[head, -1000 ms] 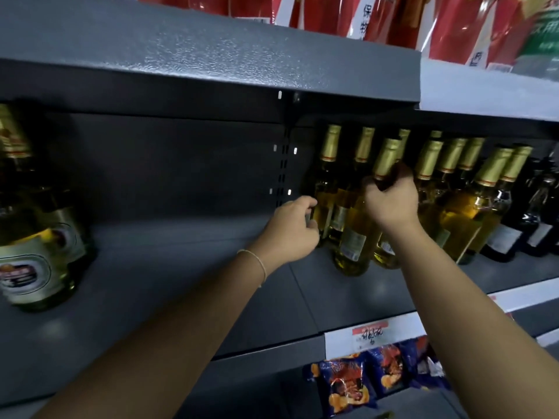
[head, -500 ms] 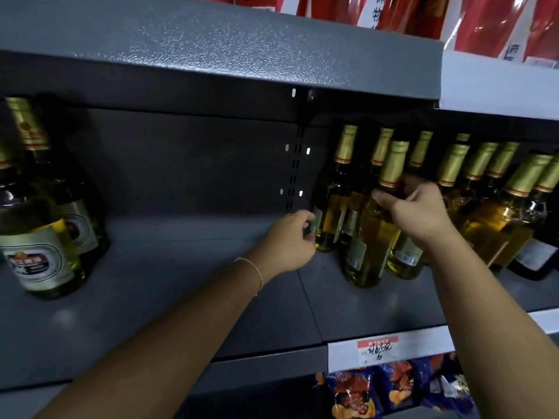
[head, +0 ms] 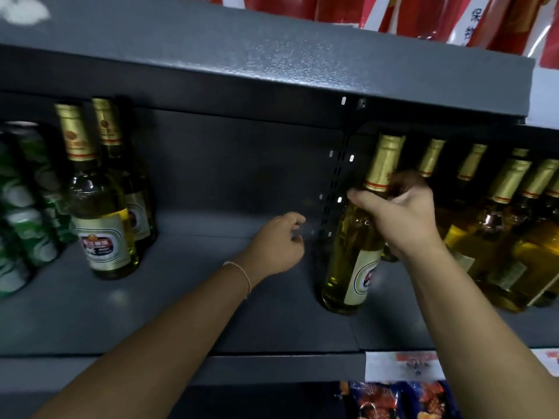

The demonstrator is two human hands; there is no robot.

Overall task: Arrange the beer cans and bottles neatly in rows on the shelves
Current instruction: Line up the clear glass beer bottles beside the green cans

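My right hand (head: 402,216) grips the neck of a gold-capped beer bottle (head: 354,261), which tilts left over the grey shelf (head: 187,297) near the panel seam. Left of it, my left hand (head: 278,240) hovers over the shelf with loosely curled fingers, holding nothing. A group of matching gold-capped bottles (head: 496,231) crowds the right part of the shelf behind my right arm. Two more beer bottles (head: 99,207) stand at the left, one behind the other, with green cans (head: 27,213) stacked beside them at the far left.
The upper shelf (head: 272,55) overhangs close above the bottle caps, with red packages (head: 408,13) on it. A slotted upright (head: 335,182) runs down the back wall. A price tag (head: 405,365) sits on the shelf's front edge, above snack bags (head: 393,400).
My right hand has pulled one bottle out of the right group and carried it left, tilted. My left hand let go of the bottle it touched and moved left. The view panned left, revealing green cans.
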